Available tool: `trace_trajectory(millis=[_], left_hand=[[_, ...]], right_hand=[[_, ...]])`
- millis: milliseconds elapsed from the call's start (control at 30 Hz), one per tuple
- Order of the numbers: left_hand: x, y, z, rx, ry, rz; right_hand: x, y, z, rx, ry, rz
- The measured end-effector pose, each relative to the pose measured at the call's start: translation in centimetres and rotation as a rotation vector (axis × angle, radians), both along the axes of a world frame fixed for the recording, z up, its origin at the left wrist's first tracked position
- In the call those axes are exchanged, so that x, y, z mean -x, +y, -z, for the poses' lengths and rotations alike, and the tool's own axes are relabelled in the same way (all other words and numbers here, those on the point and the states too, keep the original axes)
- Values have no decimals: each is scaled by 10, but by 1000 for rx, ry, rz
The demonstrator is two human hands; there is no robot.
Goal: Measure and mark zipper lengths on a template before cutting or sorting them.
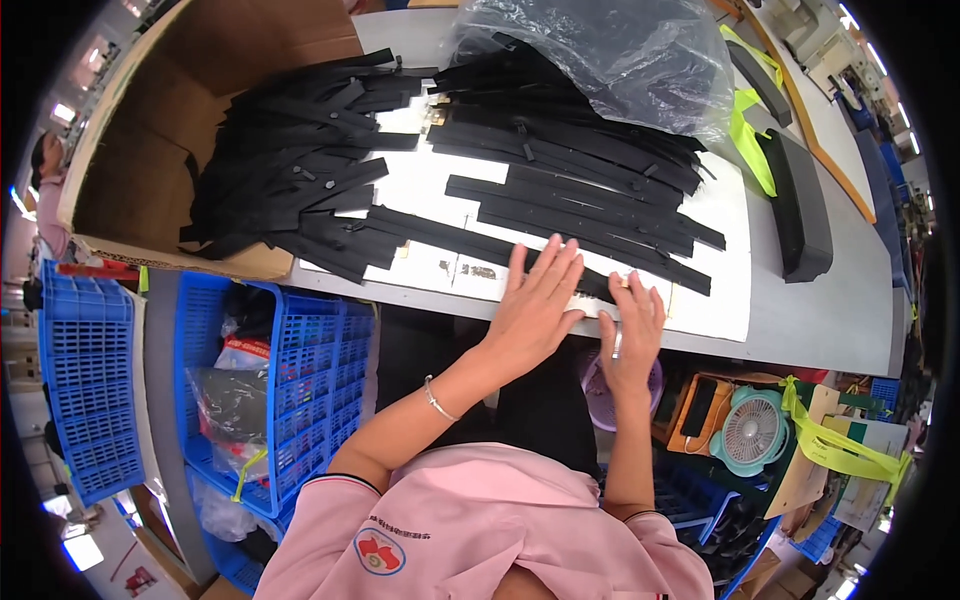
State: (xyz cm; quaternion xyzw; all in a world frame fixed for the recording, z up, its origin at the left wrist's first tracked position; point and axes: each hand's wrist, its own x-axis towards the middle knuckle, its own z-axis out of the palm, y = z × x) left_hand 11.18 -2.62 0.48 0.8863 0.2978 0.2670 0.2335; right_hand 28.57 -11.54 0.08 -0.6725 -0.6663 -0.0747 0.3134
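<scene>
My left hand [540,302] lies flat with fingers stretched over a black zipper strip [450,236] near the table's front edge. To its right, my right hand [632,335], a ring on one finger, rests its fingertips by the right end of the same strip. Its fingers are extended and look a little bent. Both hands partly cover the strip. Beyond them, several black zipper strips [590,218] lie side by side on a white board [725,240]. A larger heap of black zippers [290,165] spreads at the left, with small pullers showing.
A cardboard box [130,130] stands open at the left. Clear plastic sheeting [620,60] covers the far strips. Black padded blocks [800,205] with yellow-green straps lie right. Blue crates [320,370] sit below left; a purple bin [603,405] and teal fan [750,430] are below right.
</scene>
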Motion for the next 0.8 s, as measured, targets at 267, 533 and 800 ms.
trace_trajectory(millis=[267,533,800], left_hand=[[65,6,0,-21,188,-239],[107,14,3,-12,241,-439],[111,17,5,-55,145,-446]], right_hand=[[-60,-21,-9,165,-155,94],[-63,-23,-1,152,-115,105],[-26,-4,-24,-22,158,183]])
